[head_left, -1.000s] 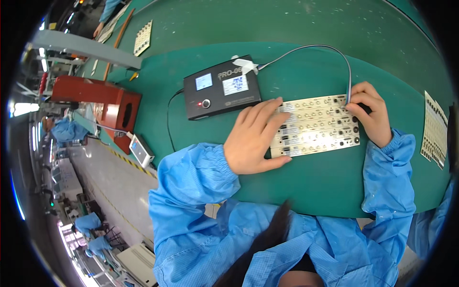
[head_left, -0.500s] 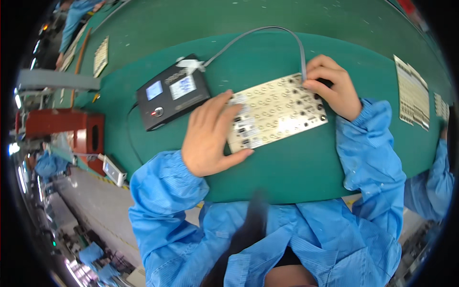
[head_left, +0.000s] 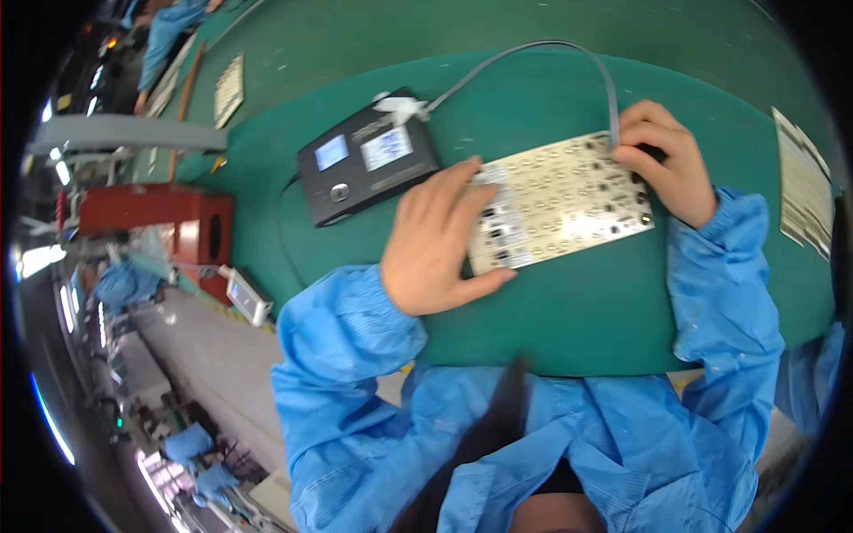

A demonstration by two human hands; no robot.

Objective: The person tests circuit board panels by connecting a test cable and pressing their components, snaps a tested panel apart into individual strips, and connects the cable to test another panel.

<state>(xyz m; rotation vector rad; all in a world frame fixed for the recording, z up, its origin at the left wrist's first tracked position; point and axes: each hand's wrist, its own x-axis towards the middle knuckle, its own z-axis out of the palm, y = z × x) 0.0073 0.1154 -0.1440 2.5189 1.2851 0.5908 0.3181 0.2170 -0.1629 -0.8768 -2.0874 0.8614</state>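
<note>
A cream circuit board panel [head_left: 569, 197] with rows of small parts lies tilted on the green mat. My left hand [head_left: 435, 235] spans its left end, fingertips at the far corner and thumb along the near edge, gripping it. At the board's far right, my right hand [head_left: 668, 158] pinches the end of a grey ribbon cable [head_left: 582, 49] against it. The fingers hide the cable's tip. That cable arches back to a black tester box [head_left: 369, 185] with two lit screens and a round button. White tape [head_left: 402, 108] covers the cable's exit.
Beyond the left sleeve stands a red-brown metal stand [head_left: 204, 222], with a small white device [head_left: 247, 298] beside it. More board panels [head_left: 804, 182] lie at the far right, another panel [head_left: 229, 91] at the far left. A co-worker's blue sleeve [head_left: 169, 35] shows at upper left.
The whole view has shifted, so everything sits farther right in the picture. Both hands keep their places on the board and cable. A red light by the tester's button no longer shows.
</note>
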